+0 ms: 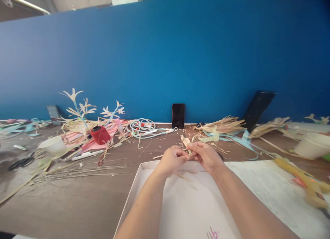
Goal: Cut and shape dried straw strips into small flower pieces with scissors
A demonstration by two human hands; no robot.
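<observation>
Above the far edge of a shallow white box lid (192,204), my two hands meet around a small pale dried-husk piece (185,140). My right hand (206,156) pinches it between thumb and fingers, and its flared end sticks up. My left hand (174,160) is closed at the lower part of the same piece, fingertips pressed together; the exact grip there is hidden. A bundle of dried husk strips (224,125) lies behind my right hand.
A yellow glue gun (304,178) rests on a printed sheet (265,191) at right, near a white cup (313,145). To the left are husk flowers (84,110), a red thread spool (100,134), black scissors (23,161) and thin wires (85,171). A phone (178,115) leans against the blue partition (165,56).
</observation>
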